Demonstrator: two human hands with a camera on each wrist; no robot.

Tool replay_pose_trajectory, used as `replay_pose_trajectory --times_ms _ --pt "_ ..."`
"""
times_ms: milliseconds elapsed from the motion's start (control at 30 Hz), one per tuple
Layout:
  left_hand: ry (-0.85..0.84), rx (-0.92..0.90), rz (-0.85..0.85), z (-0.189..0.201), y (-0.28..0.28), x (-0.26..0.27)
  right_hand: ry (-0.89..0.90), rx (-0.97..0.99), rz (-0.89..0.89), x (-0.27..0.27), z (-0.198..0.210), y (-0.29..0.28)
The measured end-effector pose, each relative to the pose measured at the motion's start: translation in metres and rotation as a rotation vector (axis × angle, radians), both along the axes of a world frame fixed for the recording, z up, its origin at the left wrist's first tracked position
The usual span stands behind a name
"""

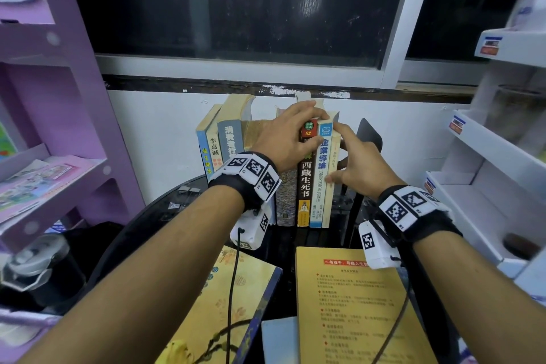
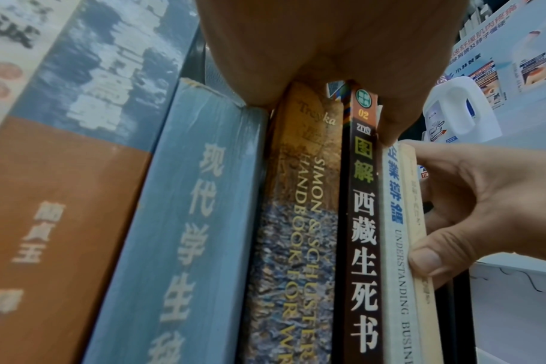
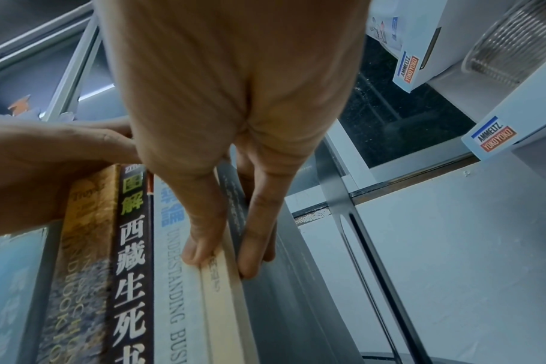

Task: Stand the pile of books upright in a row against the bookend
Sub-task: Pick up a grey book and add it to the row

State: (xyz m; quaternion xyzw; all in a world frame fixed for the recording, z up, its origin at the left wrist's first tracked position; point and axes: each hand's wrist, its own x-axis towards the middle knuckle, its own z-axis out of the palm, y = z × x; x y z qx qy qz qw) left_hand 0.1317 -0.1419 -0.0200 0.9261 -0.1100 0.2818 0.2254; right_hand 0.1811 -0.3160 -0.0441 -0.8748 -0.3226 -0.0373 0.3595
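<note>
Yellow flat books (image 1: 354, 304): two remain lying at the counter's near edge.
Right hand (image 1: 359, 167): pinches the cream thin book (image 1: 330, 183); slide it flush, spine level.
Left hand (image 1: 288, 134): curled over the row's tops (image 1: 307, 174); brace until snug.
Black bookend (image 1: 367, 134): just right of the row, toward the counter's far edge.

Indoor light falls from above and is fairly dim; the window (image 1: 236, 3) is black and carries faint streaked reflections. The head view bends straight lines at its edges. Both wrist views are soft, with the nearest book spines (image 2: 88, 98) blurred and noisy.
</note>
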Motion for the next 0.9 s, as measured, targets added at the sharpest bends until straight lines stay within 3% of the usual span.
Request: replay_pose_trajectory --times_ms 900 --pt "0.043 -0.054 -0.019 -0.001 -0.001 -0.008 0.054 -0.066 -0.036 -0.014 0.000 -0.005"
